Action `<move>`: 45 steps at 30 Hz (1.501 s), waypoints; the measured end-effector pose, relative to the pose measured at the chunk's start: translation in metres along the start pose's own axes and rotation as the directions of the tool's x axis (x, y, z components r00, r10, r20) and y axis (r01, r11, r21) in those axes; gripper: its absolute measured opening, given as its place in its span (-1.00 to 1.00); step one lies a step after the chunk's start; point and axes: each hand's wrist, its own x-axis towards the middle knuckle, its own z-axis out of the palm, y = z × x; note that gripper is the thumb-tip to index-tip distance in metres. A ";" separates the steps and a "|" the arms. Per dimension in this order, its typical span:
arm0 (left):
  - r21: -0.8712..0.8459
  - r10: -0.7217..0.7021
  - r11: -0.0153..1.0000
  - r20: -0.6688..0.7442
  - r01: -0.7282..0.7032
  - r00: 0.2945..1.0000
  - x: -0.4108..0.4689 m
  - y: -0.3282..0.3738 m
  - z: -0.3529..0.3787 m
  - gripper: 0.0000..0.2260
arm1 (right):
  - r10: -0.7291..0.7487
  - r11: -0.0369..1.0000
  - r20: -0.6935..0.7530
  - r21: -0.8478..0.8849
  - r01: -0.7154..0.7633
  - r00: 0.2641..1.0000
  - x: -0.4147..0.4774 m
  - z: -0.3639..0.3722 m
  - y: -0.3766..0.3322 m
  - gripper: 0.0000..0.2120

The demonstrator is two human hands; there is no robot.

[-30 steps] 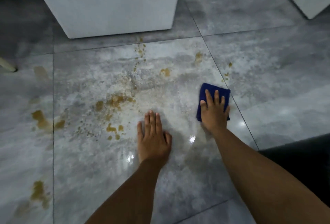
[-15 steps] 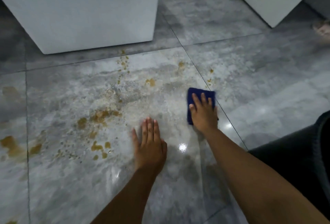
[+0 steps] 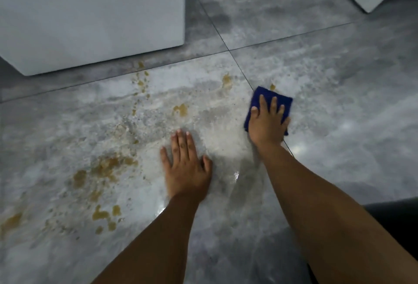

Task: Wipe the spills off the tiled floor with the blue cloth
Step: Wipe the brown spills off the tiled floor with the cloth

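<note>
Blue cloth (image 3: 279, 101) under straight right fingers (image 3: 263, 105); left fingers (image 3: 181, 145) flat on tiles (image 3: 339, 107); white box (image 3: 90, 12) beyond spills (image 3: 108, 167).

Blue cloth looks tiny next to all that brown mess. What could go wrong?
1. The blue cloth under the right hand is small; it might smear the brown spills instead of lifting them.
2. The left hand rests flat on glossy, wet-looking floor and could slip.
3. The drops beside the white block are easy to miss.
</note>
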 end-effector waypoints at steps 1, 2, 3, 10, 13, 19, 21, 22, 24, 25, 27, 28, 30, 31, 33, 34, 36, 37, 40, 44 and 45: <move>0.008 -0.003 1.000 0.012 0.003 1.000 0.000 0.001 0.001 -0.37 | 0.083 0.996 -0.038 0.025 -0.082 0.996 -0.007 0.003 0.005 -0.50; 0.014 -0.007 1.000 0.024 0.007 1.000 0.000 0.001 0.001 -0.37 | 0.142 0.989 -0.053 0.040 -0.140 0.988 -0.018 0.008 0.005 -0.50; 0.016 -0.013 1.000 0.036 0.013 0.999 0.000 0.002 0.000 -0.37 | 0.167 0.985 -0.042 0.039 -0.165 0.985 -0.031 0.012 0.001 -0.50; 0.023 -0.010 1.000 0.035 0.010 0.999 0.001 0.000 -0.005 -0.37 | -0.232 0.969 0.158 -0.045 0.242 0.960 0.006 -0.008 -0.038 -0.51; 0.027 0.004 1.000 0.006 -0.004 1.000 0.002 -0.002 0.000 -0.37 | -0.225 0.966 0.217 -0.080 0.247 0.950 0.069 -0.022 -0.029 -0.48; 0.023 -0.005 1.000 0.019 0.005 1.000 0.003 0.000 -0.002 -0.36 | 0.159 0.985 0.027 0.060 -0.161 0.987 0.050 -0.019 0.023 -0.49; 0.026 -0.004 1.000 0.035 0.003 0.999 0.004 0.001 -0.003 -0.36 | 0.092 0.995 0.003 0.040 -0.093 0.996 0.016 -0.008 0.007 -0.49; 0.028 -0.003 1.000 0.043 0.002 0.999 0.004 0.000 -0.004 -0.36 | -0.020 1.000 0.003 0.017 0.020 1.000 0.001 -0.002 -0.008 -0.50; 0.029 -0.007 1.000 0.047 0.006 0.999 0.003 -0.001 -0.006 -0.36 | -0.324 0.944 0.079 -0.036 0.327 0.943 -0.014 0.009 -0.041 -0.50; 0.032 -0.005 0.999 0.042 0.004 0.999 0.002 -0.001 -0.006 -0.36 | -0.455 0.885 0.145 -0.042 0.465 0.879 -0.012 0.012 -0.058 -0.51; 0.045 0.002 0.999 0.026 -0.004 1.000 0.001 0.000 -0.005 -0.37 | -0.591 0.788 0.230 -0.041 0.614 0.773 0.012 0.012 -0.085 -0.51; 0.045 0.001 0.999 0.018 -0.002 1.000 0.002 0.001 -0.004 -0.37 | -0.605 0.775 0.237 -0.043 0.631 0.760 0.030 0.010 -0.094 -0.51; 0.033 -0.007 0.999 0.010 0.007 1.000 0.003 0.001 -0.003 -0.36 | -0.565 0.810 0.210 -0.047 0.585 0.798 0.062 0.007 -0.098 -0.50; 0.035 -0.005 0.999 0.004 0.005 1.000 0.004 0.001 -0.002 -0.36 | -0.513 0.848 0.174 -0.045 0.528 0.840 0.073 0.007 -0.092 -0.50; 0.039 -0.005 0.999 0.003 0.005 1.000 0.004 0.000 -0.002 -0.36 | -0.348 0.936 0.080 -0.026 0.351 0.934 0.078 0.006 -0.070 -0.49; 0.040 -0.009 0.999 0.005 0.009 1.000 0.006 0.000 -0.002 -0.36 | -0.240 0.971 0.049 -0.004 0.240 0.970 0.073 0.004 -0.057 -0.49; 0.038 -0.018 0.999 0.003 0.018 1.000 0.007 -0.002 -0.002 -0.36 | -0.049 0.998 0.031 0.036 0.048 0.998 0.045 0.004 -0.038 -0.49; 0.030 -0.020 0.999 0.004 0.020 1.000 0.006 -0.002 -0.002 -0.36 | -0.002 0.999 0.035 0.041 0.001 0.999 0.025 0.005 -0.034 -0.49; 0.010 -0.019 1.000 0.012 0.019 1.000 0.004 0.001 -0.003 -0.36 | -0.136 0.990 0.055 -0.016 0.137 0.989 -0.024 0.015 -0.047 -0.49; 0.026 -0.018 0.999 0.009 0.018 1.000 0.009 0.001 -0.003 -0.36 | -0.424 0.899 0.164 -0.037 0.436 0.890 0.009 0.013 -0.081 -0.49; 0.023 -0.023 0.999 0.011 0.022 1.000 0.009 0.001 -0.002 -0.36 | -0.430 0.896 0.172 -0.038 0.442 0.886 0.025 0.010 -0.081 -0.49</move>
